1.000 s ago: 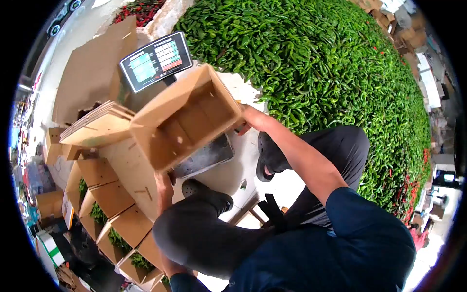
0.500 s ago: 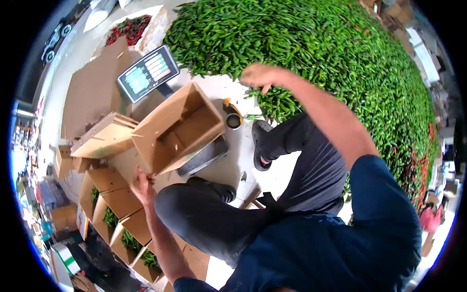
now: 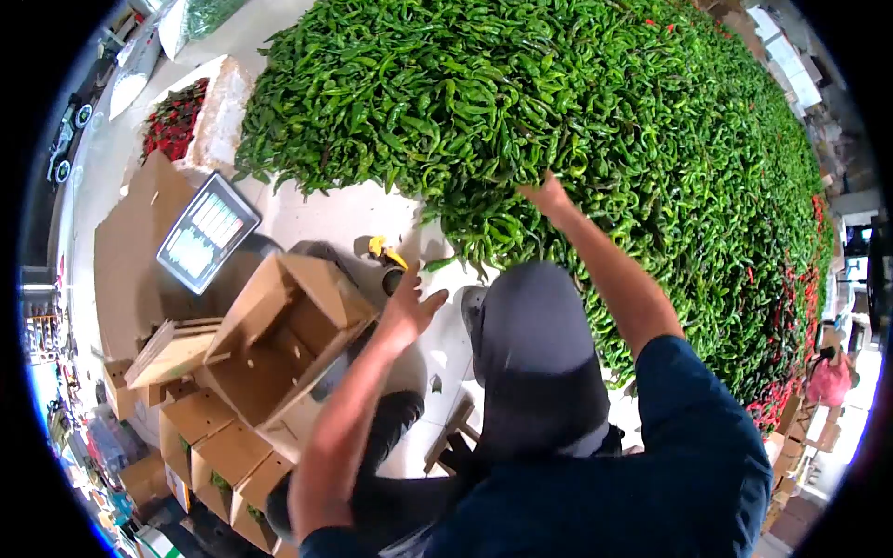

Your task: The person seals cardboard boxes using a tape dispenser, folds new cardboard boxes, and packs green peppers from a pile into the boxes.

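Observation:
My right hand [image 3: 549, 197] reaches into the large heap of green peppers [image 3: 502, 112]; its fingertips blur against the peppers, so a grip cannot be made out. My left hand [image 3: 409, 307] hovers over the floor beside an open cardboard box [image 3: 270, 372], fingers apart and empty. Just beyond my left fingers lies a yellow and black object [image 3: 386, 252]. The box stands tilted toward me, flaps up, with nothing but holes and cardboard visible inside. A scale display [image 3: 208, 232] rises behind the box.
Several boxes [image 3: 219, 446] holding some green peppers stand at the lower left, with folded cardboard [image 3: 130, 270] above them. A white foam box [image 3: 221, 112] of red peppers is at the upper left. My bent leg [image 3: 535, 344] rises between my arms.
My left hand has left the box's near edge and moved right and up. My right hand has moved right, into the peppers. The view has shifted, and the box appears lower and further left.

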`<state>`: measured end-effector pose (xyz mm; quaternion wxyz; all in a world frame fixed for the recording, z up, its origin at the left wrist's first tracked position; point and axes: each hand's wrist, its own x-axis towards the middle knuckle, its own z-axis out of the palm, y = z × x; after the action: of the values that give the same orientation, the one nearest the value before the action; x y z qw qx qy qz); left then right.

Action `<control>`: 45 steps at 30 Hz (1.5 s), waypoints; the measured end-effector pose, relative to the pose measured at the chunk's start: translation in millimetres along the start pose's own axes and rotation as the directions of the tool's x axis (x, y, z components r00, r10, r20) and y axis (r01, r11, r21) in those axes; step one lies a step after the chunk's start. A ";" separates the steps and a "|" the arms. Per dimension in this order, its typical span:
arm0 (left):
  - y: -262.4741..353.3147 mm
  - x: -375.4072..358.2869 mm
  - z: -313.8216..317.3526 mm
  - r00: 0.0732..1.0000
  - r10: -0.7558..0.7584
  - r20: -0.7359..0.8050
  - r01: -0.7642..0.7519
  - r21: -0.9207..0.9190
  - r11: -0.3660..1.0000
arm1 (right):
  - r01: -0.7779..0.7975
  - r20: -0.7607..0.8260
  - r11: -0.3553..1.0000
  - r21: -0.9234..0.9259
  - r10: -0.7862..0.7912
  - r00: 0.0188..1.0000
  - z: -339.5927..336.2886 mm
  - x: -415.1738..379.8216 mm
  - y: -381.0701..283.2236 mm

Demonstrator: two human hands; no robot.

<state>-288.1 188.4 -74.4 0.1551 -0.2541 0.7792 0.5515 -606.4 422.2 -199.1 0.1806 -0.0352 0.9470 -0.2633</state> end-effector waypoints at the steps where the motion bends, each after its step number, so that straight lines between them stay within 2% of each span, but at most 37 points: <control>1: -15.8 42.1 19.9 0.999 -0.007 -0.031 0.002 -0.165 0.986 | 0.009 0.022 1.000 0.024 -0.009 1.000 6.8 -2.6 4.2; 2: -33.9 79.1 40.2 0.998 -0.026 -0.061 0.005 -0.327 0.945 | 0.016 0.049 0.999 0.047 -0.018 0.999 11.3 -9.8 2.9; 4: -76.6 141.7 79.4 0.978 -0.067 -0.196 -0.042 -0.508 0.861 | 0.003 -0.009 1.000 -0.028 -0.003 1.000 -3.0 -8.7 -19.1; 5: -94.8 179.8 90.4 0.964 -0.032 -0.265 -0.039 -0.259 0.965 | 0.074 -0.041 0.993 0.091 -0.070 0.997 0.6 11.9 -8.9; 6: -33.4 167.9 66.4 0.971 -0.009 -0.238 0.016 0.026 1.000 | 0.109 -0.044 0.989 0.096 -0.105 0.994 2.2 35.0 0.3; 8: -26.9 201.4 59.9 0.953 0.102 -0.286 -0.063 0.141 0.988 | -0.018 0.028 0.991 0.135 0.014 1.000 -7.8 50.1 -25.8; 9: -30.8 226.8 57.4 0.937 0.092 -0.337 -0.058 0.109 0.992 | -0.021 0.018 0.988 0.152 0.019 1.000 4.4 68.7 -19.7; 10: -26.1 247.4 49.3 0.923 0.062 -0.379 -0.050 0.041 0.998 | -0.060 0.003 0.996 0.066 0.060 0.998 18.1 77.7 -20.0; 12: -20.2 279.9 29.8 0.898 -0.120 -0.424 0.084 -0.101 0.991 | -0.167 0.079 0.986 -0.008 0.167 0.983 18.2 56.9 -52.5; 13: -29.7 298.7 23.3 0.891 -0.147 -0.430 0.110 -0.110 0.988 | -0.153 -0.106 0.981 -0.118 0.141 0.984 34.6 53.0 -52.1; 16: -50.7 324.2 13.0 0.841 -0.252 -0.478 0.186 -0.181 0.966 | -0.089 -0.155 0.996 -0.017 0.086 0.984 42.7 58.0 -42.1; 17: -54.3 325.7 15.9 0.867 -0.253 -0.429 0.103 -0.342 0.934 | 0.058 -0.283 0.998 0.002 -0.055 0.958 54.7 61.1 -27.2; 18: -50.9 322.3 17.4 0.891 -0.247 -0.382 0.027 -0.498 0.867 | 0.027 -0.221 0.999 0.022 -0.022 0.975 52.1 58.1 -27.4; 19: -61.3 330.4 26.4 0.880 -0.295 -0.372 0.096 -0.470 0.877 | -0.001 -0.162 0.999 0.040 0.007 0.987 45.9 56.2 -29.8; 20: -73.7 336.9 37.6 0.906 -0.301 -0.299 0.109 -0.521 0.847 | -0.031 -0.102 0.998 0.056 0.037 0.994 41.4 53.3 -31.0; 21: -68.1 328.4 47.1 0.906 -0.308 -0.290 0.117 -0.528 0.841 | 0.018 -0.110 0.999 0.044 -0.013 0.994 40.2 49.7 -28.1; 22: -55.9 315.8 57.8 0.907 -0.310 -0.284 0.117 -0.537 0.835 | 0.000 -0.042 0.997 0.075 0.003 0.999 36.3 46.0 -29.3; 23: -42.9 297.9 62.4 0.920 -0.337 -0.201 0.184 -0.537 0.823 | 0.048 -0.041 0.996 0.073 -0.045 0.998 43.2 42.5 -23.2; 24: -39.1 283.5 70.5 0.958 -0.229 -0.172 0.069 -0.636 0.768 | 0.093 -0.035 0.993 0.068 -0.091 0.995 52.4 35.7 -16.2; 25: -43.5 276.0 77.3 0.973 -0.185 -0.137 0.057 -0.635 0.771 | 0.068 0.019 0.994 0.086 -0.070 0.997 53.5 28.4 -18.9; 26: -47.3 274.3 83.6 0.985 -0.139 -0.106 0.041 -0.634 0.772 | 0.125 0.045 0.988 0.092 -0.129 0.991 59.5 29.3 -8.8; 27: -73.6 286.5 90.3 0.990 -0.093 -0.109 0.003 -0.636 0.771 | 0.151 0.105 0.969 0.197 -0.173 0.979 57.1 23.6 -10.2; 28: -62.8 278.2 79.8 0.995 -0.091 -0.043 0.024 -0.776 0.631 | 0.166 0.159 0.938 0.304 -0.221 0.962 49.7 17.4 -20.0; 29: -53.5 273.7 70.3 0.992 -0.130 -0.007 0.071 -0.802 0.593 | 0.036 0.268 0.954 0.297 -0.120 0.956 36.0 15.9 -30.7; 30: -49.0 275.8 63.4 0.986 -0.163 0.027 0.114 -0.825 0.553 | 0.026 0.288 0.930 0.367 -0.140 0.947 32.6 22.5 -27.1; 31: -52.9 287.8 61.3 0.972 -0.224 0.078 0.193 -0.810 0.554 | -0.077 0.283 0.877 0.475 -0.069 0.957 30.7 26.5 -30.3; 32: -54.8 300.1 63.0 0.975 -0.216 0.052 0.171 -0.793 0.584 | -0.176 0.287 0.800 0.573 0.005 0.958 28.9 30.3 -32.8; 33: -53.7 312.4 63.7 0.978 -0.206 0.025 0.149 -0.776 0.613 | -0.210 0.264 0.832 0.513 0.080 0.961 38.3 39.6 -34.4; 34: -51.3 319.0 64.5 0.980 -0.199 0.003 0.132 -0.755 0.642 | -0.230 0.262 0.795 0.561 0.092 0.961 42.0 34.0 -53.2; 36: -35.9 325.3 70.2 0.959 -0.258 -0.116 0.104 -0.703 0.703 | -0.194 0.183 0.889 0.414 0.127 0.975 67.1 52.9 -37.0; 38: -4.2 312.6 74.0 0.925 -0.324 -0.200 0.134 -0.624 0.770 | -0.091 0.103 0.963 0.253 0.067 0.992 82.4 52.8 -25.2; 40: -13.4 310.3 84.2 0.955 -0.243 -0.168 0.075 -0.657 0.750 | 0.087 0.119 0.980 0.179 -0.109 0.987 90.5 42.0 -7.9; 41: -19.2 306.9 87.2 0.960 -0.233 -0.154 0.094 -0.607 0.789 | 0.155 0.137 0.967 0.205 -0.185 0.973 91.7 33.3 -3.5; 42: 2.5 280.3 78.4 0.960 -0.267 -0.084 0.140 -0.681 0.719 | 0.215 0.157 0.949 0.231 -0.254 0.954 84.7 19.6 -15.4; 43: -8.5 273.3 96.4 0.977 -0.180 -0.112 0.058 -0.674 0.737 | 0.188 0.214 0.921 0.341 -0.271 0.939 79.3 8.4 -22.1; 44: -19.4 266.6 112.5 0.986 -0.090 -0.140 -0.026 -0.663 0.748 | 0.122 0.273 0.919 0.376 -0.235 0.933 61.9 -7.1 -38.7; 45: -18.8 252.6 117.9 0.987 -0.127 -0.102 0.010 -0.742 0.670 | -0.021 0.368 0.890 0.456 -0.167 0.915 56.9 -14.7 -34.0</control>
<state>-489.9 237.3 -261.5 0.0028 -0.3635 0.4886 0.7932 -573.1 367.7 -222.2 0.3619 -0.0814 0.8013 -0.4694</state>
